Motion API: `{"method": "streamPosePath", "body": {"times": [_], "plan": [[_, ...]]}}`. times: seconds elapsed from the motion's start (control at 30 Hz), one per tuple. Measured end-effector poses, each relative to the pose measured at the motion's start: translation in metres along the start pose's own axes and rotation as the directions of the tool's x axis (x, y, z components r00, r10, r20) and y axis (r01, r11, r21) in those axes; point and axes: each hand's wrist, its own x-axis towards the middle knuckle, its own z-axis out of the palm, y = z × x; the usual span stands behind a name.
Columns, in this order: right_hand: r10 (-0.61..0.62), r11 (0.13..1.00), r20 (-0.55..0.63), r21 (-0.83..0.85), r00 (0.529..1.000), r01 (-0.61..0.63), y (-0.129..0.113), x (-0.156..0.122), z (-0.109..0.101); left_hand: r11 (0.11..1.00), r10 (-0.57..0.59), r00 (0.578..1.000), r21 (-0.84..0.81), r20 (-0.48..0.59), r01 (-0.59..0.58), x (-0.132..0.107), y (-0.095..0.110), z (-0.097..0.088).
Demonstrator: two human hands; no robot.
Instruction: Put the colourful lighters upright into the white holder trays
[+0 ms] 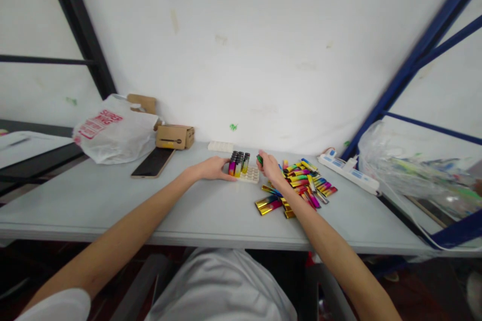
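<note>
A white tray with rows of holes (253, 174) lies on the table in front of me. Several shiny lighters (238, 165) stand upright at its left end, their dark tops upward. My left hand (215, 168) grips that end of the tray, thumb at the near side and fingers behind. Just beyond the tray's right end, my right hand (268, 166) is closed around a green lighter (259, 159), mostly hidden by the fingers. To the right, a loose pile of multicoloured metallic lighters (299, 179) spreads over the table, partly behind my right forearm.
Another white tray (220, 147) lies by the wall. On the left are a phone (153, 162), a small cardboard box (175, 137) and a white plastic bag (113, 130). A power strip (348, 173) runs along the right side, beside clear plastic wrapping (414, 165).
</note>
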Motion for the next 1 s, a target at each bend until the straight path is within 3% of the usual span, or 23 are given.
{"method": "streamPosePath", "body": {"times": [0.13, 0.23, 0.33, 0.43, 0.5, 0.63, 0.73, 1.0], "plan": [[-0.035, 0.999, -0.036, 0.010, 0.999, 0.036, -0.003, -0.001, -0.005, 1.000, -0.007, 1.000, 0.011, 0.001, 0.007, -0.001, 0.003, -0.002], [-0.195, 0.978, -0.041, -0.083, 0.980, 0.191, -0.010, -0.006, -0.008, 1.000, -0.008, 1.000, 0.008, -0.002, 0.008, -0.002, 0.004, -0.002], [-0.441, 0.874, 0.039, -0.206, 0.897, 0.439, -0.017, -0.012, -0.012, 1.000, -0.001, 1.000, 0.009, -0.003, 0.001, -0.003, 0.005, -0.002], [-0.565, 0.779, 0.116, -0.249, 0.817, 0.575, -0.019, -0.015, -0.014, 1.000, 0.010, 1.000, -0.006, -0.011, -0.010, -0.005, 0.007, -0.003], [-0.559, 0.781, 0.119, -0.257, 0.821, 0.569, -0.017, -0.015, -0.015, 1.000, 0.019, 1.000, -0.018, -0.009, -0.019, -0.006, 0.007, -0.003], [-0.423, 0.865, 0.148, -0.226, 0.894, 0.447, -0.015, -0.016, -0.016, 1.000, 0.010, 1.000, -0.027, -0.008, -0.010, -0.004, 0.005, -0.003], [-0.357, 0.895, 0.153, -0.227, 0.921, 0.385, -0.014, -0.016, -0.014, 1.000, -0.007, 1.000, -0.016, -0.004, 0.007, -0.003, 0.003, -0.002], [-0.392, 0.756, 0.178, -0.497, 0.903, 0.426, -0.016, -0.008, -0.011, 1.000, 0.001, 1.000, 0.020, 0.012, -0.002, -0.003, 0.005, -0.002]]}}
